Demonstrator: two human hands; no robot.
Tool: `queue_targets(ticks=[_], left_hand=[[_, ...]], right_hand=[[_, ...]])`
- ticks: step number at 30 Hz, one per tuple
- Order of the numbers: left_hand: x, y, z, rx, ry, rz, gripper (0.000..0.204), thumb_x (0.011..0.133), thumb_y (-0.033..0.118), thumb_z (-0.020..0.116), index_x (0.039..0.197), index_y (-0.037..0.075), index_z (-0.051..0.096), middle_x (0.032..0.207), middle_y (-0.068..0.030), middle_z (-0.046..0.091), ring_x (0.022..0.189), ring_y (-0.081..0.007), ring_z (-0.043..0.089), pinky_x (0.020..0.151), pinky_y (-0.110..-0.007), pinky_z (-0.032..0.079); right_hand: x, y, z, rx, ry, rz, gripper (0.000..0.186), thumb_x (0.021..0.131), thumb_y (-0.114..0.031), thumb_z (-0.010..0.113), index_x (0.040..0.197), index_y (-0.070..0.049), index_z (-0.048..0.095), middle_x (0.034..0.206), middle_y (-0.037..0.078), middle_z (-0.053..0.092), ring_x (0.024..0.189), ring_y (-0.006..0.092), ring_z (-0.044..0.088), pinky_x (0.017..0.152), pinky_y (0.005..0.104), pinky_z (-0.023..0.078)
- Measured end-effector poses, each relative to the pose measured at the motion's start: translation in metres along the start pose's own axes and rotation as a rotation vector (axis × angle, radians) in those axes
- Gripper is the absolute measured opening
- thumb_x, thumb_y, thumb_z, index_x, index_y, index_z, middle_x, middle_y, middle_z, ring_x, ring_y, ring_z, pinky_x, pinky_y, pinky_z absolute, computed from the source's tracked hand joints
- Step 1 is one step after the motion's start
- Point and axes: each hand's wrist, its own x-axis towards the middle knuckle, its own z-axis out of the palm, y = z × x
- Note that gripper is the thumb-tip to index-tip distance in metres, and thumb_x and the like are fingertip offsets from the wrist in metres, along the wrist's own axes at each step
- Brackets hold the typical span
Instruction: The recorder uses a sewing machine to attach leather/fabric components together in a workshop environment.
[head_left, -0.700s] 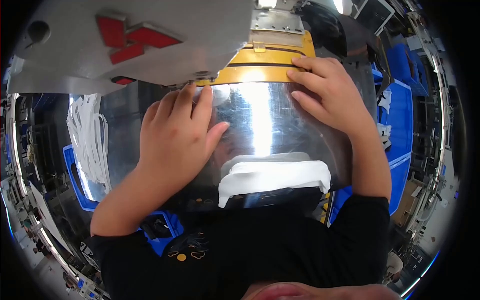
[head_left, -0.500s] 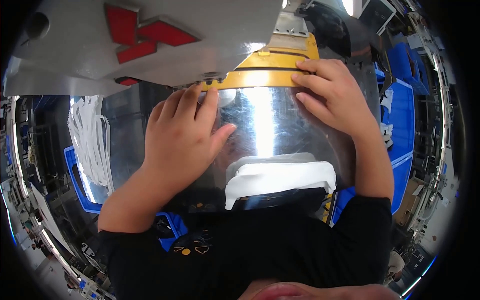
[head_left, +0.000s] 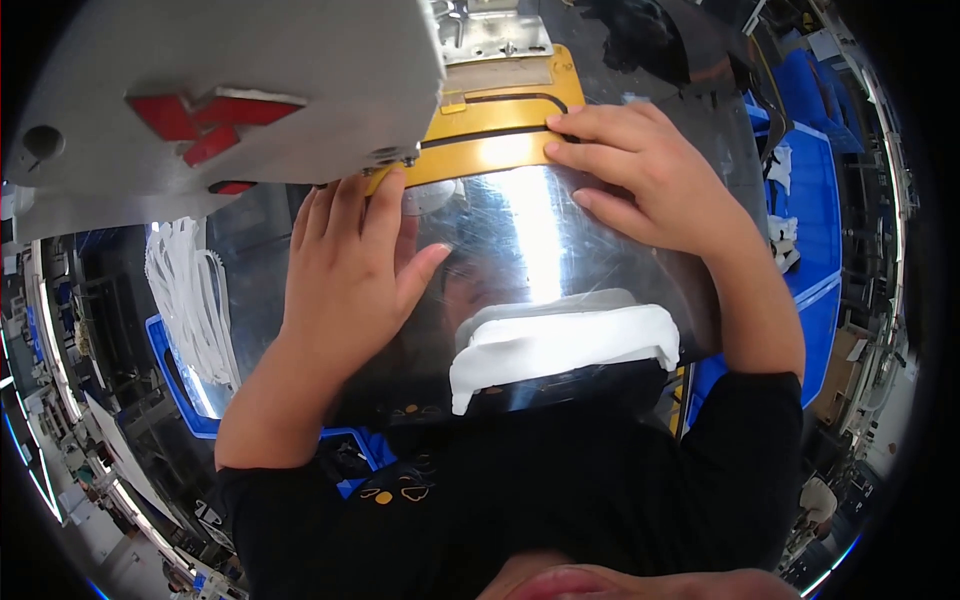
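In the head view, the left hand [head_left: 345,260] lies palm down with its fingers stretched forward and the thumb spread well away from them. Its index fingertip is at the near edge of a flat yellow plate with dark slots [head_left: 490,117]; the other fingertips go partly out of sight beneath a grey machine head with a red emblem [head_left: 300,70]. It appears to grasp nothing, though I cannot tell what those hidden tips touch.

The right hand [head_left: 650,180] is loosely spread — index and middle fingertips rest on the right end of the yellow plate, the thumb apart from them over the shiny metal tabletop [head_left: 490,230]. Nothing is pinched in it.

The yellow plate sits at the far side of the tabletop, between the two hands, just short of a silvery metal bracket [head_left: 500,40]. A folded white cloth piece [head_left: 565,345] lies at the near edge — well apart from both hands. Looped white strips [head_left: 185,300] hang together at the left; a blue plastic bin [head_left: 815,190] stands at the right, with white pieces in it.
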Motion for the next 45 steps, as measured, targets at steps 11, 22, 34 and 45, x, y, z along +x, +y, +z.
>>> queue_targets(ticks=[11, 22, 34, 45], left_hand=[[0.0039, -0.0047, -0.0008, 0.008, -0.043, 0.004, 0.074, 0.097, 0.044, 0.078, 0.153, 0.002, 0.054, 0.151, -0.0254, 0.057, 0.142, -0.0483, 0.052, 0.123, -0.057, 0.037], [0.0032, -0.0026, -0.0019, 0.012, -0.051, -0.043, 0.076, 0.097, 0.045, 0.076, 0.154, 0.001, 0.053, 0.153, -0.0272, 0.056, 0.143, -0.049, 0.051, 0.124, -0.057, 0.036], [0.0005, -0.0023, -0.0016, 0.034, -0.065, -0.052, 0.076, 0.098, 0.048, 0.074, 0.155, 0.001, 0.054, 0.155, -0.0265, 0.054, 0.145, -0.049, 0.049, 0.124, -0.057, 0.036], [0.0012, -0.0067, 0.0018, 0.025, -0.062, -0.088, 0.082, 0.096, 0.049, 0.077, 0.158, 0.002, 0.051, 0.155, -0.0268, 0.053, 0.145, -0.049, 0.048, 0.124, -0.058, 0.035]], right_hand=[[-0.0027, -0.0019, 0.0037, -0.064, -0.035, -0.03, 0.038, 0.097, -0.015, 0.074, 0.135, -0.009, 0.073, 0.143, 0.008, 0.072, 0.139, 0.0258, 0.063, 0.113, 0.0448, 0.046], [-0.0068, 0.0022, 0.0055, -0.08, -0.048, -0.012, 0.036, 0.098, -0.02, 0.074, 0.133, -0.01, 0.073, 0.142, 0.008, 0.073, 0.139, 0.0272, 0.062, 0.118, 0.0478, 0.043], [-0.006, 0.0044, 0.0066, -0.064, -0.049, -0.024, 0.037, 0.097, -0.021, 0.074, 0.133, -0.009, 0.073, 0.143, 0.008, 0.073, 0.14, 0.0269, 0.062, 0.118, 0.0472, 0.043], [-0.0051, 0.0028, 0.0051, -0.055, -0.05, -0.019, 0.036, 0.097, -0.02, 0.074, 0.132, -0.01, 0.073, 0.144, 0.007, 0.072, 0.141, 0.0268, 0.061, 0.118, 0.0471, 0.043]])
